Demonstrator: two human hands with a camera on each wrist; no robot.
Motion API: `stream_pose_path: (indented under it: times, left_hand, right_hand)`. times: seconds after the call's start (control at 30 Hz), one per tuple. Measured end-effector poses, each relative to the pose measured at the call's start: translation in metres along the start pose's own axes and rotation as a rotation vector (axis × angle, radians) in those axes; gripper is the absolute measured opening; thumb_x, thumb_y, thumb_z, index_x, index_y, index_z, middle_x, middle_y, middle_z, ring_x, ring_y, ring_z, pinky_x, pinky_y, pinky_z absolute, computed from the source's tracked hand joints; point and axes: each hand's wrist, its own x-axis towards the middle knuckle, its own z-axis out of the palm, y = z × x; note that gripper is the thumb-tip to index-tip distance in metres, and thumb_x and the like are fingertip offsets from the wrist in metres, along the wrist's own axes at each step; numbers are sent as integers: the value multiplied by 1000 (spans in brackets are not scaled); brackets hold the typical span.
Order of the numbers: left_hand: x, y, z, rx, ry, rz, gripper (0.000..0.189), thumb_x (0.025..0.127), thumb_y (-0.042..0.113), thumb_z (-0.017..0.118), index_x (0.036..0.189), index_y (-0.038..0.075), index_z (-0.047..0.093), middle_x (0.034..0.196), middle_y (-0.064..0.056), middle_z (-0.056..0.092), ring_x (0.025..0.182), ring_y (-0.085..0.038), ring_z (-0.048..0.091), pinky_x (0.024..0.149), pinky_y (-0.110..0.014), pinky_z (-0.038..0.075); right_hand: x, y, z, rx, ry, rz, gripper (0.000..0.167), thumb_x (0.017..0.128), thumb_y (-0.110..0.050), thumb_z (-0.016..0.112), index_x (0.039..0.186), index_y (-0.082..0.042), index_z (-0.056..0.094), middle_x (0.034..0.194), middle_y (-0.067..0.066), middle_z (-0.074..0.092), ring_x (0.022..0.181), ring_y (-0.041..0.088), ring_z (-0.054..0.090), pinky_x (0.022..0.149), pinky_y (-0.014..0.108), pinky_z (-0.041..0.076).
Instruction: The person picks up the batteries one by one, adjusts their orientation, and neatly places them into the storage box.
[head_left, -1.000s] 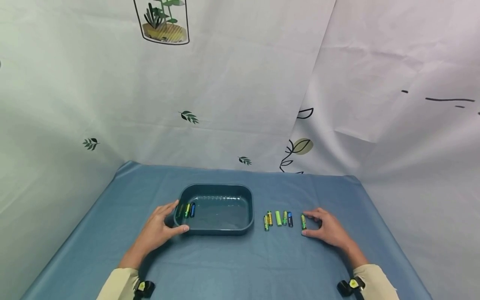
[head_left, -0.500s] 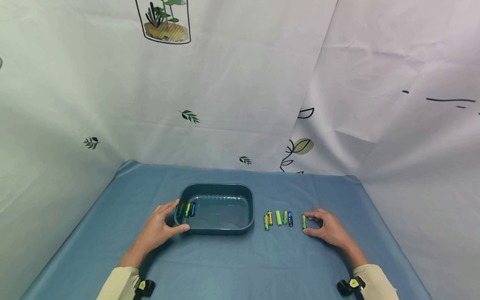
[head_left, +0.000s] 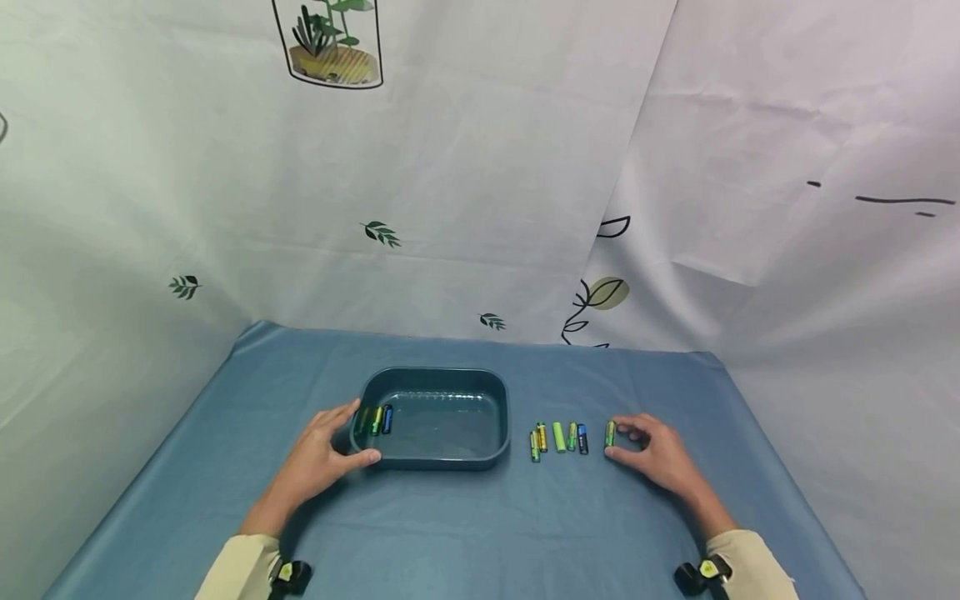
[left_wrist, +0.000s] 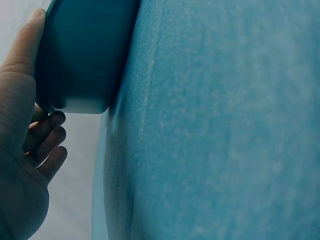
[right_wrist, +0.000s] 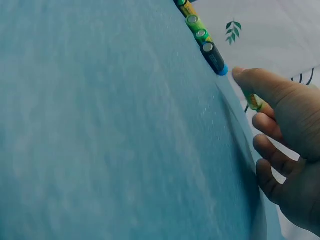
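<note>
Pinching one green battery (head_left: 611, 434) between thumb and fingers, the right grip (head_left: 660, 454) seems to be at the pick-up step; whether the battery is off the bench (head_left: 465, 533) I cannot tell. Toward nine o'clock lie five loose batteries (head_left: 558, 437), then the tray (head_left: 450, 464), with at least two boxed batteries (head_left: 387, 419) at its nine o'clock end. The left grip (head_left: 321, 458) clasps its eight o'clock corner. Next probably calls for a lift over the row, toward nine o'clock.

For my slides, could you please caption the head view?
Left hand touches a tray; right fingers pinch a battery.
</note>
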Motion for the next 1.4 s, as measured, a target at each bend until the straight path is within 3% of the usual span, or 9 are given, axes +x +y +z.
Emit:
stream_pose_path:
  times: [0.33, 0.67, 1.07, 1.4]
  left_hand:
    - [-1, 2, 0, -3, 4, -8, 103, 79, 53, 86, 156, 2, 40, 154, -28, 42, 139, -48, 39, 101, -71, 39]
    - [-2, -1, 0, -2, 1, -6, 102, 79, 51, 86, 156, 1, 40, 155, -29, 41, 139, -49, 38, 100, -72, 39]
    - [-1, 0, 0, -14, 5, -8, 104, 78, 55, 85, 156, 2, 41, 155, -29, 42, 139, -49, 38, 101, -71, 39]
    - [-1, 0, 0, -12, 4, -9, 103, 78, 53, 86, 156, 2, 41, 154, -29, 42, 138, -48, 39, 101, -71, 40]
  right_hand:
    - [9, -24, 1, 30, 91, -6, 51, 81, -32, 89, 127, -16, 72, 108, 1, 68, 89, 14, 62, 74, 35, 53]
    - [22, -54, 4, 53, 98, -59, 50, 83, -33, 88, 127, -16, 72, 111, 8, 69, 90, 19, 63, 72, 31, 53]
    - [38, -94, 10, 82, 93, -158, 50, 82, -33, 88, 127, -17, 72, 111, 1, 69, 90, 17, 61, 73, 31, 53]
    - [55, -127, 24, 128, 29, -168, 50, 83, -36, 87, 128, -20, 72, 113, -6, 67, 93, 20, 63, 76, 34, 54]
